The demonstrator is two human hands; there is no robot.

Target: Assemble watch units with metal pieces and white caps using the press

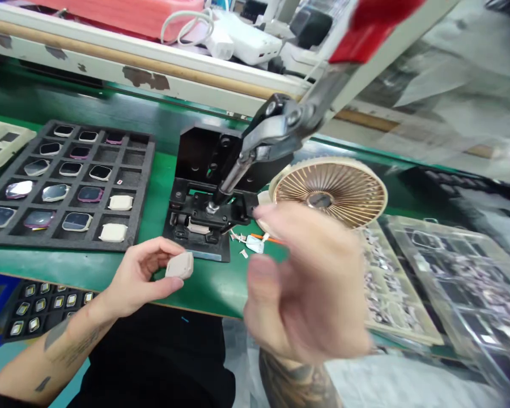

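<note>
Between the thumb and fingers of my left hand (147, 275) is a cream watch case (180, 266), held near the front edge of the green bench. My right hand (310, 280) is raised close to the camera and smeared by motion; whether it holds anything cannot be made out. Behind the hands stands a black toggle press (199, 209) with a metal lever and red handle (372, 28). A pale piece (198, 228) sits low in its fixture. Small white scraps and a pale blue tag (255, 243) lie just right of the press base.
A dark foam tray (141, 187) of watches stands at the left, with two cream cases in its right column. A round fan (329, 190) is behind my right hand. Divided boxes of small parts (397, 283) line the right. Another tray (51, 306) sits below the bench.
</note>
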